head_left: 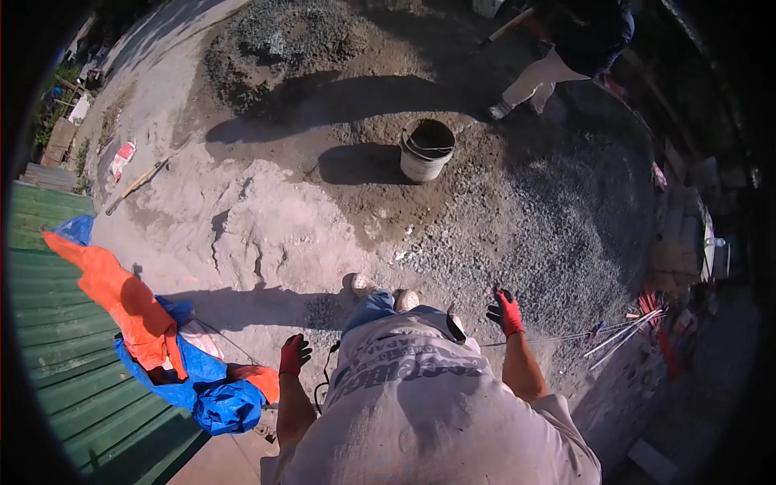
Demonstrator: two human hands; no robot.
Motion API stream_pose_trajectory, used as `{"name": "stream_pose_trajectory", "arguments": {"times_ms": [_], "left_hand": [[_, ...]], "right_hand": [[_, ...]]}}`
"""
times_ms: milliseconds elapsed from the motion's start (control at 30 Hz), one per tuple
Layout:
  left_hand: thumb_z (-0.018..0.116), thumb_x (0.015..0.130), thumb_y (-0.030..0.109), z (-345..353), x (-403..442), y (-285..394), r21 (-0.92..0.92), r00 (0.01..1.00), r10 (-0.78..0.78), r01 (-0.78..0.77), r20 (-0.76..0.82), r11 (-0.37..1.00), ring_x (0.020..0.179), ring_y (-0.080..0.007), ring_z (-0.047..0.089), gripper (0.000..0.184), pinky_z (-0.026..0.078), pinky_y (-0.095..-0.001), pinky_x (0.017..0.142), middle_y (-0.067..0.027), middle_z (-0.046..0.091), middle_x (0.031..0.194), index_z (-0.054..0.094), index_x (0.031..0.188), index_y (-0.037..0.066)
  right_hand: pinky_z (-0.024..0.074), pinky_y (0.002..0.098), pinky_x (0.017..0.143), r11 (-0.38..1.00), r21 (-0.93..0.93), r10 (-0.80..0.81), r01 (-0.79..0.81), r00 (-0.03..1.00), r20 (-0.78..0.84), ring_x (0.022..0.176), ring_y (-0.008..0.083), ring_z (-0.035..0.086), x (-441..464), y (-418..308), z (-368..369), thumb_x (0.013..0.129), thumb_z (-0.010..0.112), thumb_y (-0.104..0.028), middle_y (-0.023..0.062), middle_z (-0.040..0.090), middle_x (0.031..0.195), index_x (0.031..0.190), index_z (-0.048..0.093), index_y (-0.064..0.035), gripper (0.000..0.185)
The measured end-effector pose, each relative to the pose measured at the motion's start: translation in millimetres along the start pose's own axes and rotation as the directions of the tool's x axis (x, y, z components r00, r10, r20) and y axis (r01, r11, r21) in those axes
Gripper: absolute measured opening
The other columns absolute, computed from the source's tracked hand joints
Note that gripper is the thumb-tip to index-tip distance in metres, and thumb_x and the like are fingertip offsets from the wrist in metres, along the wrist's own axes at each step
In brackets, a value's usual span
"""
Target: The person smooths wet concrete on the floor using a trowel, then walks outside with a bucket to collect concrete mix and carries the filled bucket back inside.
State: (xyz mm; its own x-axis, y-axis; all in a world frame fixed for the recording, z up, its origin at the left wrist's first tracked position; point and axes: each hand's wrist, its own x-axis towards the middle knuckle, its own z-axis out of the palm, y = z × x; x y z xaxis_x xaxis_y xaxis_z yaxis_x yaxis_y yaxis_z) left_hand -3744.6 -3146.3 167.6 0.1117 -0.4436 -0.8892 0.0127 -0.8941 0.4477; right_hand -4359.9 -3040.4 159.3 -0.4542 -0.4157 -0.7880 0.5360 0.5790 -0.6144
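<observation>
My left hand (pixel 294 354), in a red and black glove, hangs beside my left hip with its fingers apart and nothing in it. On the other side my right hand (pixel 507 314), gloved alike, is held out over the gravel (pixel 533 250), fingers spread and empty. Ahead of my shoes (pixel 406 301) a whitish bucket (pixel 422 168) stands upright on the ground, its handle lying across the dark opening. Neither hand touches it.
A co-worker (pixel 582 48) stands at upper right near a wooden tool handle (pixel 511 26). A long-handled tool (pixel 137 186) lies at left. Orange and blue tarps (pixel 222 404) drape by green corrugated sheeting (pixel 65 323). Rods (pixel 622 333) lie right; a dark gravel pile (pixel 283 40) sits beyond.
</observation>
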Motion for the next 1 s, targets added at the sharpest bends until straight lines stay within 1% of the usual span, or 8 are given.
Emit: {"name": "stream_pose_trajectory", "arguments": {"times_ms": [133, 233, 333, 533, 700, 800, 867, 1000], "left_hand": [[0.057, 0.090, 0.037, -11, 42, 22, -0.011, 1.000, 0.004, -0.004, 0.014, 1.000, 0.088, -0.0256, 0.065, 0.044, 0.051, -0.0405, 0.073, -0.0099, 0.063, 0.114, 0.051, 0.126, 0.013], [0.058, 0.090, 0.037, -16, 78, 29, -0.054, 0.999, 0.036, -0.036, -0.001, 0.998, 0.087, -0.0233, 0.064, 0.046, 0.051, -0.0393, 0.073, -0.0104, 0.064, 0.112, 0.050, 0.128, 0.013], [0.057, 0.091, 0.036, -2, 66, 45, -0.117, 0.996, 0.086, -0.087, -0.015, 0.989, 0.086, -0.0223, 0.064, 0.044, 0.050, -0.0379, 0.074, -0.0098, 0.064, 0.112, 0.050, 0.127, 0.012], [0.055, 0.093, 0.036, 31, 69, 19, -0.225, 0.993, 0.103, -0.113, -0.058, 0.968, 0.091, -0.0231, 0.064, 0.042, 0.050, -0.0371, 0.076, -0.0095, 0.063, 0.115, 0.051, 0.128, 0.012], [0.055, 0.093, 0.037, 94, 51, -23, -0.343, 0.940, -0.178, 0.071, -0.292, 0.937, 0.089, -0.0236, 0.064, 0.042, 0.049, -0.0377, 0.074, -0.0109, 0.062, 0.114, 0.052, 0.127, 0.013], [0.055, 0.094, 0.036, 139, 39, -70, -0.548, 0.889, -0.292, 0.056, -0.353, 0.835, 0.074, -0.0151, 0.061, 0.036, 0.046, -0.0289, 0.060, -0.0067, 0.063, 0.097, 0.056, 0.122, 0.013], [0.056, 0.094, 0.031, 209, 6, -47, -0.610, 0.766, -0.452, 0.100, -0.457, 0.786, 0.064, -0.0110, 0.057, 0.031, 0.043, -0.0254, 0.052, -0.0032, 0.061, 0.086, 0.059, 0.117, 0.011], [0.058, 0.091, 0.021, 309, -56, -47, -0.387, 0.731, -0.602, 0.479, -0.321, 0.788, 0.065, -0.0127, 0.061, 0.027, 0.046, -0.0260, 0.054, -0.0024, 0.063, 0.086, 0.058, 0.115, 0.008]], "right_hand": [[0.0520, 0.0416, 0.073, 0.989, -0.140, -0.049, 0.045, 0.998, -0.026, 0.093, 0.0243, 0.057, 18, -21, 31, 0.080, 0.073, -0.041, 0.0051, 0.056, 0.118, 0.127, 0.049, -0.0123, 0.060], [0.0454, 0.0296, 0.061, 0.943, -0.305, -0.155, 0.133, 0.987, -0.049, 0.073, 0.0098, 0.051, 36, -52, 59, 0.082, 0.070, -0.048, -0.0046, 0.055, 0.080, 0.104, 0.063, -0.0151, 0.040], [0.0443, 0.0221, 0.065, 0.856, -0.377, -0.313, 0.354, 0.935, 0.167, 0.073, 0.0065, 0.055, 97, -88, 92, 0.084, 0.072, -0.027, -0.0032, 0.064, 0.085, 0.100, 0.065, -0.0042, 0.029], [0.0463, 0.0336, 0.071, 0.302, -0.786, -0.496, 0.539, 0.793, 0.353, 0.077, 0.0149, 0.057, 184, -219, 236, 0.081, 0.070, -0.047, 0.0071, 0.065, 0.081, 0.095, 0.062, -0.0008, 0.049], [0.0464, 0.0399, 0.073, 0.167, -0.692, -0.394, 0.702, 0.691, 0.606, 0.088, 0.0292, 0.064, 268, -298, 348, 0.081, 0.066, -0.051, 0.0179, 0.067, 0.094, 0.097, 0.063, -0.0011, 0.052], [0.0474, 0.0414, 0.085, -0.064, -0.816, -0.270, 0.574, 0.778, 0.568, 0.102, 0.0352, 0.062, 400, -293, 391, 0.077, 0.068, -0.053, 0.0207, 0.066, 0.105, 0.112, 0.060, -0.0016, 0.063], [0.0465, 0.0405, 0.093, -0.003, -0.814, -0.176, 0.581, 0.801, 0.573, 0.112, 0.0362, 0.058, 455, -292, 418, 0.073, 0.070, -0.056, 0.0250, 0.061, 0.116, 0.119, 0.054, 0.0026, 0.076], [0.0459, 0.0424, 0.094, -0.178, -0.873, 0.008, 0.453, 0.888, 0.459, 0.113, 0.0374, 0.056, 541, -252, 438, 0.072, 0.070, -0.052, 0.0261, 0.060, 0.118, 0.126, 0.049, 0.0025, 0.080]]}}
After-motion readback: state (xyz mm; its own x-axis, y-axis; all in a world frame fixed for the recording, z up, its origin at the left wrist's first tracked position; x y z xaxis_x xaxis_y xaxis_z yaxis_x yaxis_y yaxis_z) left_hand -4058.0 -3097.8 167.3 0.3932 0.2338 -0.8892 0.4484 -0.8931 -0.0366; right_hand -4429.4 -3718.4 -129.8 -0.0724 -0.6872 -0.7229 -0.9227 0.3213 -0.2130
